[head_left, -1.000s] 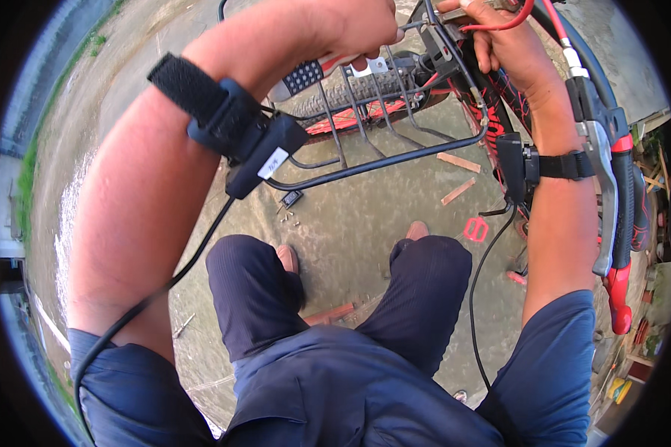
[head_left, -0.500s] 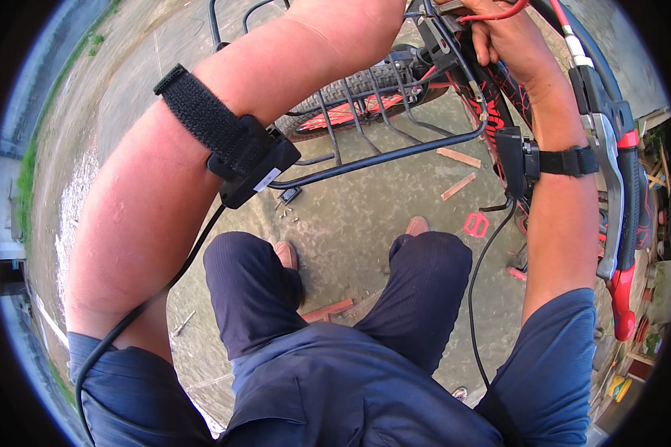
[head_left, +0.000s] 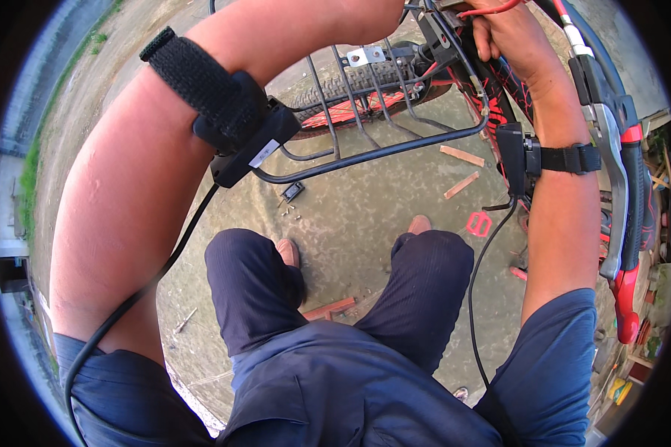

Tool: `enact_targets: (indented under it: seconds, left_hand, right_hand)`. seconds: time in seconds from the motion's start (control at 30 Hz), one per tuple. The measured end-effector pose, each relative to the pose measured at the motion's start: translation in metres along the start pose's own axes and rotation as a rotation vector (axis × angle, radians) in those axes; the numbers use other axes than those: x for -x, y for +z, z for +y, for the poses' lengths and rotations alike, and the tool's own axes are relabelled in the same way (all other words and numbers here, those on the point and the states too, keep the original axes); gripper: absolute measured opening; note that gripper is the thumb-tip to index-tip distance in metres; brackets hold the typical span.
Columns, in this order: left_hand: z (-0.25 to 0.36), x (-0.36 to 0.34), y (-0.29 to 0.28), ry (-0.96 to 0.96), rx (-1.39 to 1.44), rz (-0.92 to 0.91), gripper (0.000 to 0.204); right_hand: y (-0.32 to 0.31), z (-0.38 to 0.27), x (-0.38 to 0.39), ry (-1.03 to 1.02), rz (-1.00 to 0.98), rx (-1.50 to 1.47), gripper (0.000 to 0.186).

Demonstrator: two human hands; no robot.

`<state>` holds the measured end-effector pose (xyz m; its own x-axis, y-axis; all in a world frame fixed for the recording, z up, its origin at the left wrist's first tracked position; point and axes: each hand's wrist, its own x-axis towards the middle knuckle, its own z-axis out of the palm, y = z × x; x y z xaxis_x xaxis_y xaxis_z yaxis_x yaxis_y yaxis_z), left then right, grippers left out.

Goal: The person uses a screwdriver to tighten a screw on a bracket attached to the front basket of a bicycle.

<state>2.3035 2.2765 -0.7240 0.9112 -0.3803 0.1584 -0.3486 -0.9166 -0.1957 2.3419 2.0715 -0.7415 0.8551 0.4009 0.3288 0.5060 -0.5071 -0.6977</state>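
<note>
Floor (head_left: 350, 216) between rack edge (head_left: 380, 159), knees (head_left: 434, 257); right hand (head_left: 503, 37) near bike frame (head_left: 499, 113).

Shirt (head_left: 320, 372): plain navy, pretty creased up front
Sleeves (head_left: 552, 350): short, same navy
Trousers (head_left: 250, 290): dark navy-ish, fine lines running down the legs
Shoes (head_left: 287, 253): brownish-red, mostly just the toes showing tbh
Left strap (head_left: 190, 74): wide, fuzzy black band
Left box (head_left: 276, 123): chunky black block with a small white label (head_left: 264, 153)
Right strap (head_left: 572, 159): black, looks slimmer
Right box (head_left: 509, 160): black, tall and narrow
Cables (head_left: 175, 262): black, one per box, trailing down toward the sleeves
</note>
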Motion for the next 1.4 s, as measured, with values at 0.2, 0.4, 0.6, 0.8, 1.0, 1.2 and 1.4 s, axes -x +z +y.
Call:
enact_targets:
  seconds: [0.2, 0.4, 0.6, 0.8, 1.0, 1.2, 1.4]
  left_hand:
    - [0.006, 0.012, -0.003, 0.081, -0.077, 0.205, 0.012]
    - [0.008, 0.01, -0.004, -0.007, 0.072, 0.099, 0.014]
    - [-0.002, -0.002, -0.016, -0.124, 0.539, -0.19, 0.025]
    - [-0.01, -0.008, -0.001, -0.044, 0.32, -0.078, 0.026]
    - [0.007, -0.002, 0.002, -0.053, 0.135, 0.01, 0.025]
    - [0.012, 0.001, 0.003, -0.177, 0.225, -0.033, 0.027]
    - [0.009, -0.001, 0.015, -0.158, 0.238, 0.039, 0.029]
  right_hand:
    - [0.001, 0.007, -0.005, -0.201, -0.011, 0.085, 0.045]
    - [0.002, 0.0, 0.003, -0.14, 0.028, 0.064, 0.039]
    - [0.001, 0.015, -0.004, -0.228, 0.012, 0.039, 0.034]
    - [0.0, 0.022, -0.009, -0.18, -0.004, -0.033, 0.034]
    - [-0.003, 0.02, -0.004, -0.133, -0.004, -0.037, 0.035]
    - [0.008, 0.023, -0.007, -0.115, -0.018, -0.112, 0.037]
    - [0.021, 0.035, -0.007, -0.146, 0.064, -0.184, 0.039]
